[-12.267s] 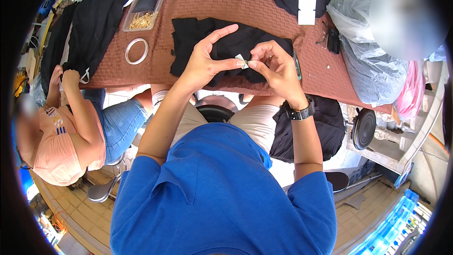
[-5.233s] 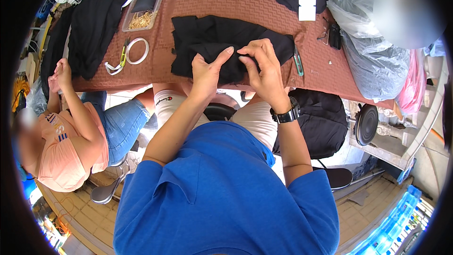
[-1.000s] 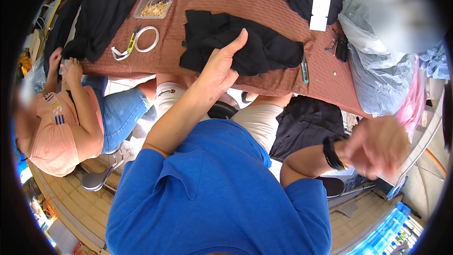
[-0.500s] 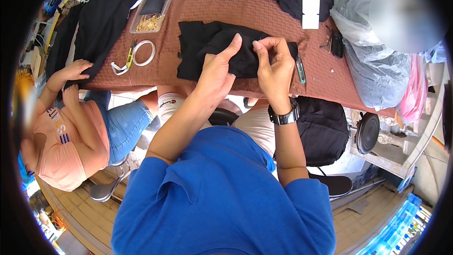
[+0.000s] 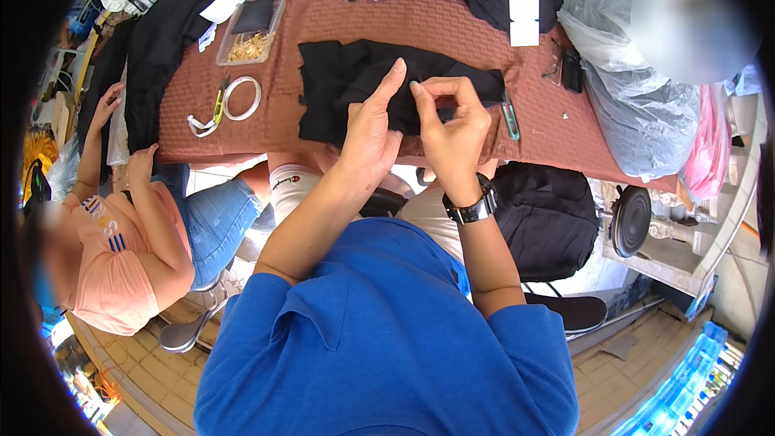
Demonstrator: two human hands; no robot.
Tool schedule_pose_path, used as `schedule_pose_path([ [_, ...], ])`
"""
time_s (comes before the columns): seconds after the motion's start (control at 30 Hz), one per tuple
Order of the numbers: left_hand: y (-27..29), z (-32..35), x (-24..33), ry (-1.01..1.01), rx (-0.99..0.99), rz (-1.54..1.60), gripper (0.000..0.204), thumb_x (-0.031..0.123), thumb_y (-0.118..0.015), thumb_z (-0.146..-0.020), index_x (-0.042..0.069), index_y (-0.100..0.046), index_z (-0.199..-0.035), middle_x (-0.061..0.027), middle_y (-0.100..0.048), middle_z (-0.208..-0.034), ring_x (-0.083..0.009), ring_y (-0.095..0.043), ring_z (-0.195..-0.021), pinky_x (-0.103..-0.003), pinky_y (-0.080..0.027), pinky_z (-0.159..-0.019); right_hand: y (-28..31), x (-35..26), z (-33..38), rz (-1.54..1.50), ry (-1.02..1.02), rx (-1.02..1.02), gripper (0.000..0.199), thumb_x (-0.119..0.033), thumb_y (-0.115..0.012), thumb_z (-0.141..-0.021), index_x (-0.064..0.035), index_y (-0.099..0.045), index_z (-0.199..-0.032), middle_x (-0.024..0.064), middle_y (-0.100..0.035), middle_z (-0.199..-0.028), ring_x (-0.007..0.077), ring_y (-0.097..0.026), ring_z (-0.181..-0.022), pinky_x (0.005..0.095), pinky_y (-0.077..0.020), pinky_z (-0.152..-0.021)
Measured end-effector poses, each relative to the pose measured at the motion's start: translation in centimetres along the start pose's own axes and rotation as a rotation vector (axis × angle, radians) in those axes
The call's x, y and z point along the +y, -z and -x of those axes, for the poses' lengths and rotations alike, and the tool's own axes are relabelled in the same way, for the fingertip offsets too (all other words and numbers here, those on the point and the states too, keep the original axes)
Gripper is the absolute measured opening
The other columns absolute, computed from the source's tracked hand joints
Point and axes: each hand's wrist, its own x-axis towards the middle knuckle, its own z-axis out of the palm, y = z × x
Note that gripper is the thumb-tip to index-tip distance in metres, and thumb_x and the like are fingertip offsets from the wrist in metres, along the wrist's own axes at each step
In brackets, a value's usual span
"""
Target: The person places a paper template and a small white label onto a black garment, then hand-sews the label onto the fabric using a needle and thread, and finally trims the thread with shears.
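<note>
A piece of black cloth [image 5: 327, 97] lies bunched on the table in front of me. Over its middle, my left hand [image 5: 373, 125] is closed on a fold, thumb pointing up and the other fingers curled into the fabric, partly hidden. Close to that thumb, my right hand [image 5: 454, 117] makes a pinch of thumb and forefinger above the cloth; whatever is between the tips is too small to make out. Just right of the cloth rests a small green-handled cutting tool [image 5: 510, 119].
The table has a brown cover [image 5: 282, 117]. A clear box [image 5: 253, 28] with gold-coloured bits, a white ring of tape [image 5: 242, 98] and a yellow-handled tool [image 5: 218, 106] lie left. Plastic bags [image 5: 638, 105] stand right. A co-worker [image 5: 121, 262] sits left, handling dark fabric [image 5: 165, 48].
My right hand has moved left and slightly down, nearer the left thumb, still pinching. The co-worker's hands have come apart along the dark fabric, uncovering pieces of white paper near the box.
</note>
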Motion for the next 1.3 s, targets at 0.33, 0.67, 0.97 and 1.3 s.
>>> schedule_pose_path([
  [0.33, 0.0, 0.6, -0.4, 0.036, -0.046, 0.003, 0.033, 0.033, -0.071, -0.097, 0.006, -0.068, -0.115, -0.0045, -0.071, -0.110, -0.0158, -0.068, -0.100, -0.034, -0.054, -0.090, 1.3, 0.7, -1.0, -0.034, -0.023, 0.064, 0.011, 0.002, -0.078, -0.084, 0.0012, -0.067, -0.084, 0.0074, -0.068, -0.080, 0.0120, -0.061, -0.068, 0.0264, -0.0501, -0.065],
  [0.67, -0.6, 1.8, -0.1, 0.009, -0.030, 0.043, 0.020, 0.031, -0.070, -0.098, 0.012, -0.067, -0.093, 0.0023, -0.065, -0.094, -0.0080, -0.062, -0.088, -0.032, -0.052, -0.077, -0.2, -1.4, 1.9, -0.372, -0.250, -0.006, 0.011, 0.000, -0.075, -0.089, 0.0010, -0.072, -0.099, 0.0010, -0.058, -0.086, 0.0065, -0.054, -0.075, 0.0220, -0.0446, -0.067],
  [0.97, -0.2, 1.5, -1.0, -0.095, -0.065, 0.043, 0.018, 0.028, -0.072, -0.097, 0.010, -0.069, -0.095, 0.0023, -0.065, -0.094, -0.0068, -0.061, -0.088, -0.029, -0.052, -0.077, -0.7, -1.2, 1.7, -0.411, -0.266, 0.015, 0.010, 0.000, -0.074, -0.090, 0.0014, -0.072, -0.100, -0.0003, -0.056, -0.086, 0.0060, -0.052, -0.076, 0.0215, -0.0431, -0.068],
  [1.3, 0.7, 1.1, -1.6, -0.132, -0.076, -0.064, 0.036, 0.042, -0.070, -0.097, 0.008, -0.069, -0.110, -0.0052, -0.066, -0.108, -0.0153, -0.061, -0.103, -0.046, -0.051, -0.088, -0.8, -1.0, 1.6, -0.456, -0.312, 0.010, 0.011, 0.001, -0.073, -0.091, 0.0023, -0.072, -0.101, -0.0004, -0.057, -0.086, 0.0052, -0.051, -0.076, 0.0204, -0.0421, -0.068],
])
